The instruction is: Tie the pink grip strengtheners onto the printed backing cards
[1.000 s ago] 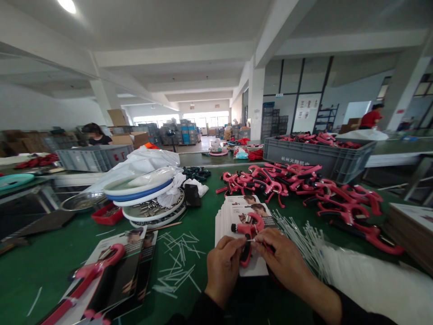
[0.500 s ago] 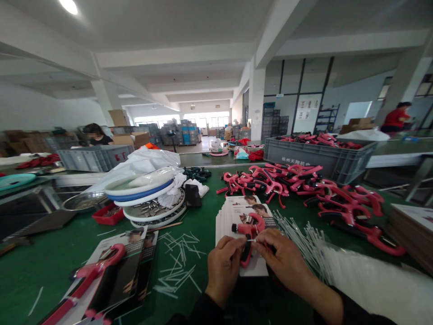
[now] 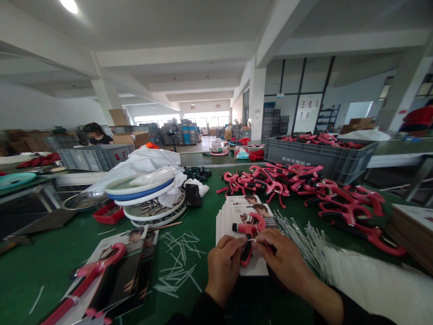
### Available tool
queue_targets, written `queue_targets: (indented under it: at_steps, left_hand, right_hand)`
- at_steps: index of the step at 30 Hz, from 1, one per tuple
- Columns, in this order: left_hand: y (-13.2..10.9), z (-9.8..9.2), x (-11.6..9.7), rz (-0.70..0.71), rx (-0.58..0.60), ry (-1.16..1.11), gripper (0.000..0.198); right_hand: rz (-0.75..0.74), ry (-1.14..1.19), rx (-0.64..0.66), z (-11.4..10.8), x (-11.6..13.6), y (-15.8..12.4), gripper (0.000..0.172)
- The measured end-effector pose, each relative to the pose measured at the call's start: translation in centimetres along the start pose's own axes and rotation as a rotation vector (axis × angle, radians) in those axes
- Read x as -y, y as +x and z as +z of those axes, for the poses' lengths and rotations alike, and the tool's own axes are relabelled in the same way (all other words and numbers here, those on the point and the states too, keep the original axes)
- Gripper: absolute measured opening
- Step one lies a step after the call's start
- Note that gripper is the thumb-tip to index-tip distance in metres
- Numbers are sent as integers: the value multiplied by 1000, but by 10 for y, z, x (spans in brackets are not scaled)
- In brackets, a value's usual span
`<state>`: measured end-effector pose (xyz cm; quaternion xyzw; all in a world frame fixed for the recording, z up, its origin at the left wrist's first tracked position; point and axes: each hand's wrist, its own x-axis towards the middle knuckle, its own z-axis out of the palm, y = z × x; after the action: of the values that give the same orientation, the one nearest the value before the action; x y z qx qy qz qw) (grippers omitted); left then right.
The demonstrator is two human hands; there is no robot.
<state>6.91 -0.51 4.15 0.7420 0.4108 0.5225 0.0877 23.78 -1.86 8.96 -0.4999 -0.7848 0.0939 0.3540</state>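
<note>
In front of me a pink tool (image 3: 260,222) with a C-shaped jaw and black grip lies on a stack of printed backing cards (image 3: 222,228). A white cable tie (image 3: 251,240) crosses its handle. My left hand (image 3: 223,264) pinches one end of the tie on the near left side. On the other side, my right hand (image 3: 287,255) pinches it close to the handle, thumb and forefinger pressed together. The fingertips of both hands nearly meet over the tool. Part of its lower handle is hidden by my right hand.
Pink tools (image 3: 267,180) are heaped behind the cards, with a grey crate (image 3: 304,153) beyond. Loose cable ties (image 3: 304,237) lie at right. Cut tie pieces (image 3: 177,264) and a carded tool (image 3: 101,264) lie left. Basins (image 3: 130,197) stand behind; two people are farther off.
My hands and the tool stay almost in place, the pinch on the cable tie unchanged. At far right, the person in red has shifted rightward.
</note>
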Motion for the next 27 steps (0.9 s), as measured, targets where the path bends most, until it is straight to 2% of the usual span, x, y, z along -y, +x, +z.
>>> queue_targets:
  at_steps: [27]
  left_hand:
    - [2,-3,-1,106,-47,21,22]
  right_hand:
    - [-8,36,5,2,-3,0,19]
